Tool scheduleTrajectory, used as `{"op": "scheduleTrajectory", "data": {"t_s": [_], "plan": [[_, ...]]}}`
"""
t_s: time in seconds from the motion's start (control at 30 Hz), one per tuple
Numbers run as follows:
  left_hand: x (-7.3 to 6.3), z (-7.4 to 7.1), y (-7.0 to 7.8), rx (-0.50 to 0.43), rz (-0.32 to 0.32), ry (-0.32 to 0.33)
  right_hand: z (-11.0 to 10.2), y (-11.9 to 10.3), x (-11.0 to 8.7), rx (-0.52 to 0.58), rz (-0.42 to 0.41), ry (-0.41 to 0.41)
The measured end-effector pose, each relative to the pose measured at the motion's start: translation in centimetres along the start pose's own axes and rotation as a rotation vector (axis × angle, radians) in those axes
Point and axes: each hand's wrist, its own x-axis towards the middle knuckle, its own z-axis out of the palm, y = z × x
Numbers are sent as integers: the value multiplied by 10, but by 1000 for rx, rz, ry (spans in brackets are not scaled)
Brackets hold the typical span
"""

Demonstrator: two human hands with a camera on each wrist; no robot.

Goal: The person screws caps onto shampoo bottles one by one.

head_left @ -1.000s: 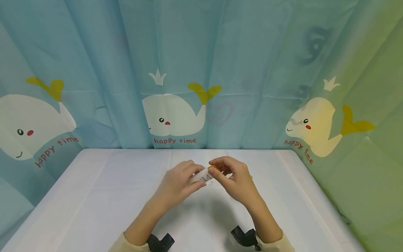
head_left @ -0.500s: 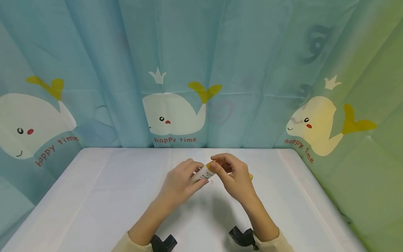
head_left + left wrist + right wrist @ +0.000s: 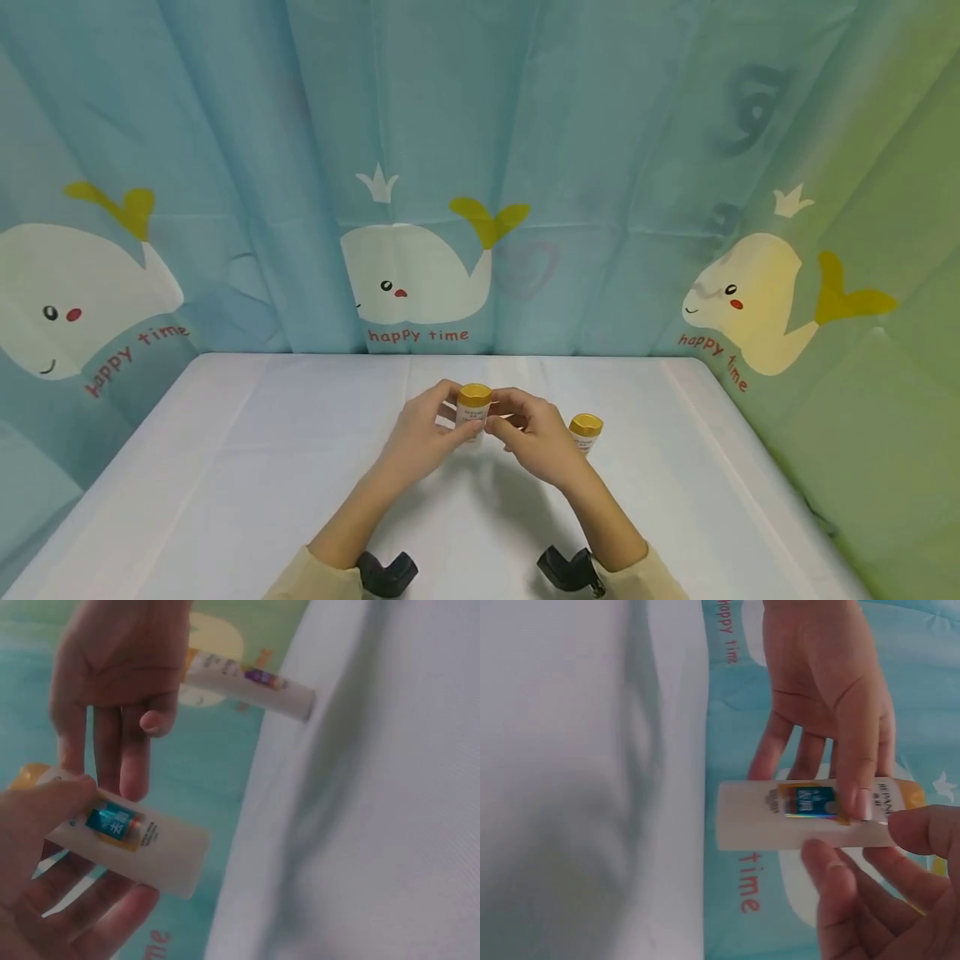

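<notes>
A white plastic bottle (image 3: 472, 412) with a gold cap and a blue label patch is held upright between both hands, over the far middle of the table. My left hand (image 3: 422, 433) grips it from the left, thumb across the front and fingers behind, as the left wrist view shows. On its other side my right hand (image 3: 542, 433) pinches it just below the cap with thumb and fingers. A similar bottle (image 3: 586, 429), gold-capped with a purple label patch, stands on the table to the right, partly hidden by the right hand.
White cloth covers the table (image 3: 247, 467). Behind it and along the right hangs a blue and green curtain (image 3: 600, 167) printed with whales. Dark wrist mounts (image 3: 386, 575) sit by both sleeves.
The held bottle has turned from tilted, cap toward the right, to upright. My right hand has moved slightly left and down, from the cap to the bottle's side, uncovering more of the second bottle.
</notes>
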Motion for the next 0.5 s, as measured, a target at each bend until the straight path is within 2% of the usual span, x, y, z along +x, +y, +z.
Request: {"op": "scheduleTrajectory", "data": {"t_s": [0.13,0.3,0.5], "plan": [[1,5,-12,-20,-22,-31,2,5,0,-64,25,-38],[2,12,-26,-28,-35,-65,4,14,3,-92,26,-99],[1,15,-34,-39,-46,-93,5,18,3,-101,25,-135]]}}
